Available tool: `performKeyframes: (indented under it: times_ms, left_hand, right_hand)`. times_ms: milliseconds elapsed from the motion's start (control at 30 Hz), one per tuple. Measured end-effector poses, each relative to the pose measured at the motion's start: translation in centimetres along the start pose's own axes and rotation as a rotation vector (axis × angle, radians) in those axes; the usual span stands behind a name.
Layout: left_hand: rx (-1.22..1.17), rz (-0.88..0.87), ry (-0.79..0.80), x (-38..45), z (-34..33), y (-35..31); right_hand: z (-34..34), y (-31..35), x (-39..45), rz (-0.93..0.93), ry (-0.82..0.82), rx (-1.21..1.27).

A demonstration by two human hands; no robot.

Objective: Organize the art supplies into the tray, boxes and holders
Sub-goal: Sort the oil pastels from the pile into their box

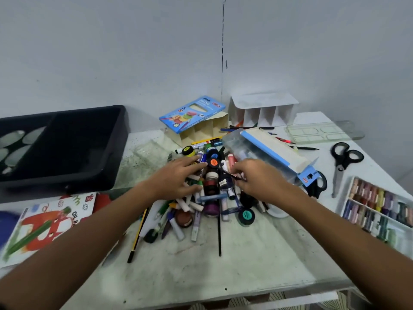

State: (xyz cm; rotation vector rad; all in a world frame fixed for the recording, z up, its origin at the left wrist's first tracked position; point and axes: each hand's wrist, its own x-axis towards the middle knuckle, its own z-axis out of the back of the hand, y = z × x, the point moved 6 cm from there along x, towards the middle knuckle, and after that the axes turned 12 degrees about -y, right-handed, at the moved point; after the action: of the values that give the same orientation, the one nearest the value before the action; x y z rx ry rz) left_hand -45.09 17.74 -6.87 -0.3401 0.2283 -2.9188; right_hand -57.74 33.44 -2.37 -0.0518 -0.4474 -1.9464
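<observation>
A heap of art supplies (pixel 210 191) lies mid-table: small paint pots, glue tubes, markers, pencils and white chalk sticks. My left hand (pixel 176 177) rests flat on the heap's left side, its straight fingers touching tubes near an orange-lidded pot (pixel 213 162). My right hand (pixel 257 177) is over the heap's right side and pinches a thin dark pencil (pixel 228 173) that slants up to the left. A black tray (pixel 67 144) stands at the left. A cream divided holder (pixel 201 130) and a white divided holder (pixel 261 113) stand at the back.
A blue pencil box (pixel 192 113) leans on the cream holder. A clear case with a blue-edged card (pixel 268 151) lies right of the heap. Scissors (pixel 342 162), a clear palette (pixel 319 132) and a pastel box (pixel 380 209) fill the right side. An oil-pastel box (pixel 49 222) lies front left.
</observation>
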Motion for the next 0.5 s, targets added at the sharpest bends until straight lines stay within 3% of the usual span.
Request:
performKeyframes:
  times_ms: [233, 400, 500]
  left_hand:
    - [-0.093, -0.008, -0.111, -1.4, 1.4, 0.5]
    - [-0.107, -0.150, -0.282, -1.1, 2.4, -2.5]
    - [-0.091, -0.198, -0.329, -0.5, 2.5, -4.2]
  right_hand:
    - [-1.5, 1.6, 0.7, 0.062, 0.057, 0.037]
    - [-1.3, 1.6, 0.6, 0.070, -0.024, -0.019]
    - [-0.7, 2.0, 0.2, 0.151, 0.043, 0.045]
